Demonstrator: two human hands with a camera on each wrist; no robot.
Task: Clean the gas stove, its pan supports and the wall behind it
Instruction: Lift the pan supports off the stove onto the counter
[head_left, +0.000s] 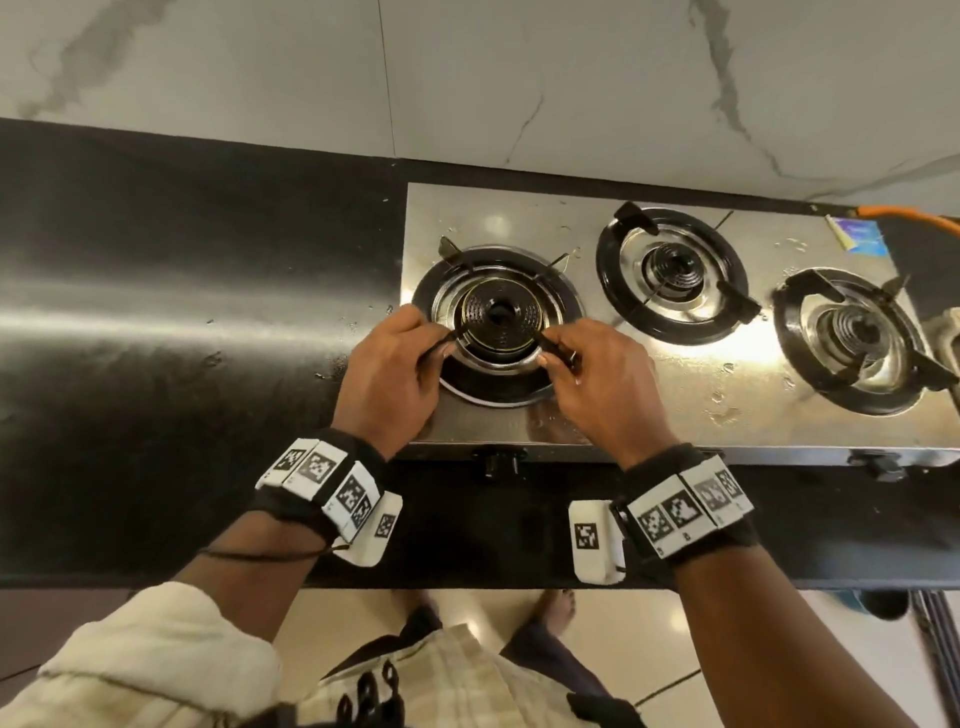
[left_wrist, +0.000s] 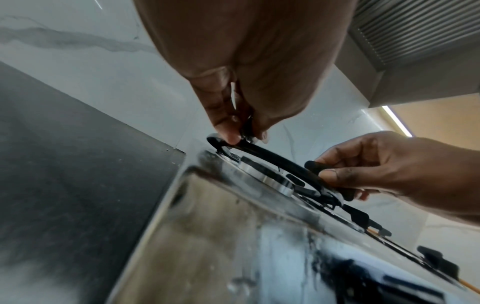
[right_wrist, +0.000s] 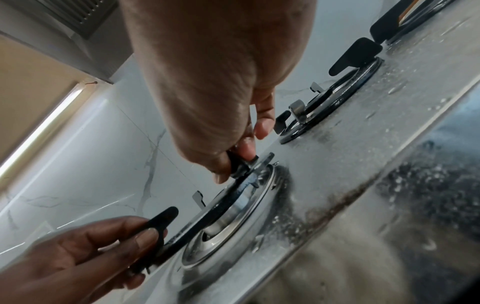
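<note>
Both hands pinch prongs of the black round metal pan support (head_left: 498, 382) at mid-frame in the head view — the left hand (head_left: 387, 371) on its left prong, the right hand (head_left: 605, 379) on its right. It sits tilted over the leftmost burner of the wet steel gas stove (head_left: 675, 384). Wet fingers could slip — the ring might drop and clatter onto the burner.
</note>
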